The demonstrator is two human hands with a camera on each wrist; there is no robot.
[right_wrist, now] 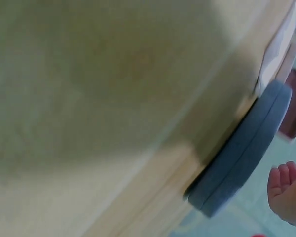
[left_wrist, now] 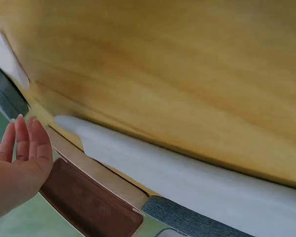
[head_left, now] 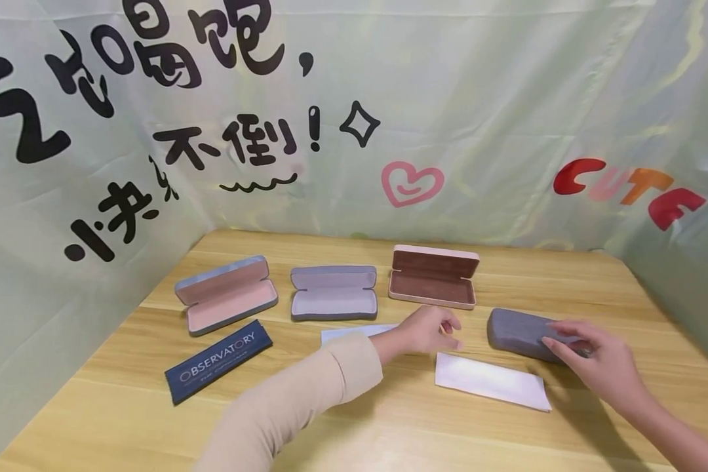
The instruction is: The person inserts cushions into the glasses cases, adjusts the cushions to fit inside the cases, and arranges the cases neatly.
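Observation:
My left hand (head_left: 427,330) hovers over the table in front of the open pink glasses case with a brown lining (head_left: 432,288); its fingers are loosely bent and hold nothing. Relaxed fingers also show on that hand (left_wrist: 22,165) in the left wrist view. At the right, a closed grey-blue glasses case (head_left: 522,334) lies on the table. My right hand (head_left: 604,357) is at its right end, with thumb and fingers spread and overlapping it in the head view. The right wrist view shows this hand (right_wrist: 287,192) beside the closed case (right_wrist: 241,148), not wrapped round it.
A white folded cloth (head_left: 490,381) lies in front of the closed case. Another pale cloth (head_left: 345,332) is partly hidden by my left arm. Two more open cases, blue with pink lining (head_left: 230,305) and lilac (head_left: 334,303), stand left of a dark blue OBSERVATORY cloth's far side (head_left: 218,360).

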